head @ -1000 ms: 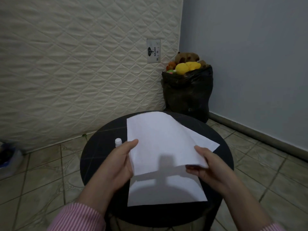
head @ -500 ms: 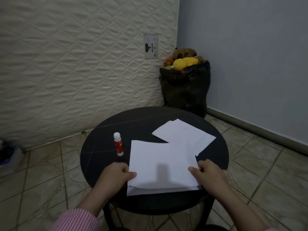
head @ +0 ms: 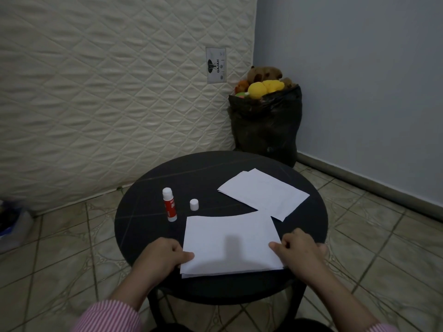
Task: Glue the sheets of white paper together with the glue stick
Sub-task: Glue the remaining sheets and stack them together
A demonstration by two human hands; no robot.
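The head view shows the near stack of white paper sheets [head: 230,243] lying flat on the round black table [head: 143,207], with the left hand [head: 163,257] pinching its left edge, thumb on top, and the right hand [head: 299,250] resting curled fingertips on its right edge. The red-and-white glue stick [head: 169,204] lies just beyond the stack's far left corner, a small white cap [head: 194,204] beside it and a second pile of white sheets [head: 263,194] farther right. To bond well, I judge the edges should be squared first, then pressed outward from the middle, since the lower sheet peeks out along the near edge.
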